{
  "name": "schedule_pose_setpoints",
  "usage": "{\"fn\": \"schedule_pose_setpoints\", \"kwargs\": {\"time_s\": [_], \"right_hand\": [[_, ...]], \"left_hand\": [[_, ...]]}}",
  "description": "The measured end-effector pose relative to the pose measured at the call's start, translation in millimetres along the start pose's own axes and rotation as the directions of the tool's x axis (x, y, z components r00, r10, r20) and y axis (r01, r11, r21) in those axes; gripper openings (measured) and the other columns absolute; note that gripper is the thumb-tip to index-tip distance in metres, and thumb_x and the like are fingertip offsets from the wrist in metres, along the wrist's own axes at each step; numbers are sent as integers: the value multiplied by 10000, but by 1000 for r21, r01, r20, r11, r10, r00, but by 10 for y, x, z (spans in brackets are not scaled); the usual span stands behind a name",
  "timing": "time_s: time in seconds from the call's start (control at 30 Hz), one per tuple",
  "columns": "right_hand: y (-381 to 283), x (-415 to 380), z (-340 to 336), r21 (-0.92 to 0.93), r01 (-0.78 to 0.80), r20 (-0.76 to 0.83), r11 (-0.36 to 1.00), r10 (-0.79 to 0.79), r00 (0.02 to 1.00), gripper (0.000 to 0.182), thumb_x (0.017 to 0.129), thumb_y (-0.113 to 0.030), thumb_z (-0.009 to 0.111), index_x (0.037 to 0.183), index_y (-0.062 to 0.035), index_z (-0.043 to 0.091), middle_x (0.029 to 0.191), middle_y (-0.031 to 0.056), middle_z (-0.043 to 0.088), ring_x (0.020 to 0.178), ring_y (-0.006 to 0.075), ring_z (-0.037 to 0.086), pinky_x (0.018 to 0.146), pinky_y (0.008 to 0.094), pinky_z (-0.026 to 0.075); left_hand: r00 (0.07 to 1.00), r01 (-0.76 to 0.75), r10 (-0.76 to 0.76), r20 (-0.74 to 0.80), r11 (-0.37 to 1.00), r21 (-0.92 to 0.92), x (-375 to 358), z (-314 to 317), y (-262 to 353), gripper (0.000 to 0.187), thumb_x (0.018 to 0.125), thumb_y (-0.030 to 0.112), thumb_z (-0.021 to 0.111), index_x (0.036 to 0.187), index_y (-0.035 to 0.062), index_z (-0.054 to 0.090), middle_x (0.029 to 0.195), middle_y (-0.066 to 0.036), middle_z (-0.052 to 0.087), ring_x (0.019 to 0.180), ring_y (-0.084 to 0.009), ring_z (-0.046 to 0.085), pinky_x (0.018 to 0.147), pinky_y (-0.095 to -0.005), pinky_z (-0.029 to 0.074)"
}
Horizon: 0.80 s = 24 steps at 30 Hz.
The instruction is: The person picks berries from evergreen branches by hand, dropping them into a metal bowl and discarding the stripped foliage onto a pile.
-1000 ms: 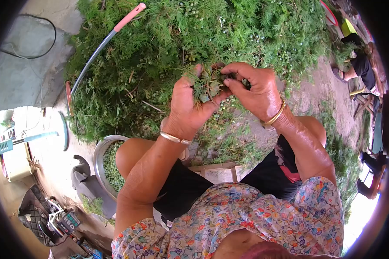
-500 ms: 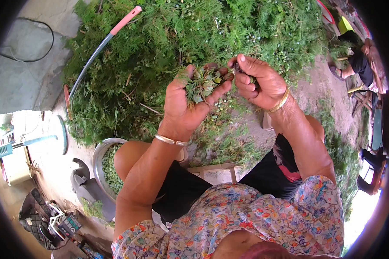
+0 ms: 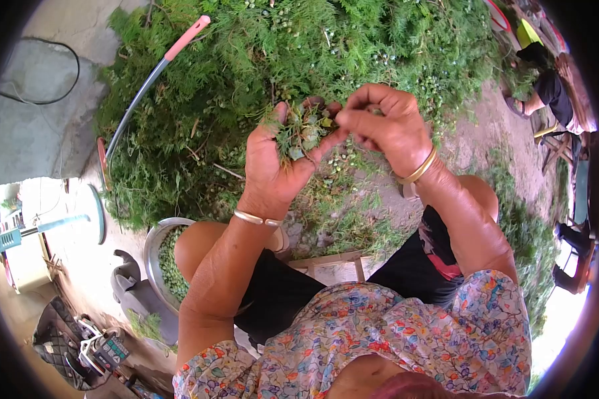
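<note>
My left hand (image 3: 273, 169) is turned palm up, its fingers curled round a small bunch of evergreen sprigs with green seed cones (image 3: 305, 136). Close by on the right, my right hand (image 3: 391, 133) has its thumb and forefinger pinched together at the tips of the left fingers. What lies in that pinch is too small to make out. Both hands are above the near edge of a big heap of cut evergreen branches (image 3: 180, 153). A metal basin (image 3: 150, 247) beside my left knee holds many loose green cones (image 3: 172, 269).
A curved pole with a pink grip (image 3: 188, 38) lies against the heap. A grey dustpan-like object (image 3: 146, 302) is beside the basin. Green scraps (image 3: 353, 223) litter the ground before my knees. Another person's leg (image 3: 546, 93) shows at far right.
My right hand has turned over, and its thumb and forefinger have come to the left fingertips. The left hand keeps its bunch and has shifted slightly left.
</note>
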State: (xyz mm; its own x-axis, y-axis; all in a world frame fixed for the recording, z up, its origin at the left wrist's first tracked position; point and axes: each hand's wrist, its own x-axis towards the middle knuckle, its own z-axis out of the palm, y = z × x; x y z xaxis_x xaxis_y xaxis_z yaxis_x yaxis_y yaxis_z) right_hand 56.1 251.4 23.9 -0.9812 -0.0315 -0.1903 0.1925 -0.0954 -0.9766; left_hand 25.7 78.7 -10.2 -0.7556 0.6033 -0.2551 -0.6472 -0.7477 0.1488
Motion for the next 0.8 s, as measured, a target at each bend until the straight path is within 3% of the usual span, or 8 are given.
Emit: {"fn": "schedule_pose_setpoints", "kwargs": {"time_s": [0.13, 0.27, 0.37, 0.43, 0.53, 0.63, 0.7, 0.8], "right_hand": [[152, 33, 58, -513, 354, 26, 782, -398, 917, 116, 735, -64, 676, 797, 9, 611, 668, 55, 612, 566, 108, 569, 512, 258, 463], [170, 12, 83, -594, 243, -11, 767, -310, 951, 153, 718, -72, 687, 816, 14, 606, 664, 67, 613, 575, 114, 579, 531, 274, 473], [159, 43, 26, -483, 330, 9, 811, -372, 928, 107, 747, -31, 655, 829, 7, 598, 686, 0, 593, 582, 64, 501, 476, 213, 385], [-75, 28, -26, 103, -135, -19, 986, 137, 990, 169, 764, -89, 610, 869, 36, 567, 694, 82, 619, 536, 119, 520, 434, 249, 384], [-87, 38, -114, 455, -177, 64, 872, 166, 984, 214, 796, -108, 550, 938, 51, 528, 761, 128, 618, 577, 108, 504, 406, 210, 319], [-74, 41, -100, 514, -216, 136, 830, 170, 976, 239, 806, -122, 541, 966, 55, 519, 788, 145, 612, 612, 106, 509, 420, 204, 327], [-69, 23, -39, 552, -237, 159, 800, 178, 971, 218, 802, -114, 572, 943, 49, 543, 762, 123, 614, 596, 102, 506, 429, 204, 335], [24, 0, 81, 4, -48, -4, 999, 48, 999, 175, 773, -97, 654, 881, 28, 596, 716, 69, 618, 581, 83, 506, 460, 221, 375]], "left_hand": [[999, 39, -37, 25, 997, -67, 5, -56, 0, 392, 959, 258, 383, 1121, -84, 482, 1098, -252, 561, 1039, -361, 560, 948, -522, 438], [997, 70, -69, 31, 997, -36, 15, -106, -24, 390, 958, 262, 388, 1122, -77, 487, 1089, -238, 570, 1030, -346, 569, 938, -503, 452], [999, 51, -50, 14, 997, -50, 4, -36, -38, 400, 958, 269, 389, 1133, -79, 477, 1094, -257, 559, 1044, -363, 556, 950, -512, 438], [1000, 20, -21, -15, 998, -59, 0, 19, -18, 407, 959, 272, 388, 1141, -83, 468, 1100, -269, 551, 1051, -379, 547, 956, -519, 430], [1000, 20, -21, -18, 997, -75, -9, 18, 23, 443, 973, 276, 339, 1169, -112, 427, 1167, -300, 496, 1151, -410, 467, 1049, -568, 301], [999, 37, -35, 17, 990, -134, -8, 7, 22, 451, 977, 284, 324, 1171, -112, 421, 1172, -316, 479, 1166, -419, 445, 1063, -569, 279], [1000, -2, 2, -1, 998, -57, 2, 13, -4, 417, 962, 284, 377, 1142, -85, 453, 1114, -279, 536, 1032, -408, 546, 951, -518, 434], [997, 20, -11, 79, 993, -114, 6, -67, 30, 398, 961, 279, 380, 1130, -68, 475, 1093, -246, 562, 1011, -361, 570, 920, -492, 467]]}}
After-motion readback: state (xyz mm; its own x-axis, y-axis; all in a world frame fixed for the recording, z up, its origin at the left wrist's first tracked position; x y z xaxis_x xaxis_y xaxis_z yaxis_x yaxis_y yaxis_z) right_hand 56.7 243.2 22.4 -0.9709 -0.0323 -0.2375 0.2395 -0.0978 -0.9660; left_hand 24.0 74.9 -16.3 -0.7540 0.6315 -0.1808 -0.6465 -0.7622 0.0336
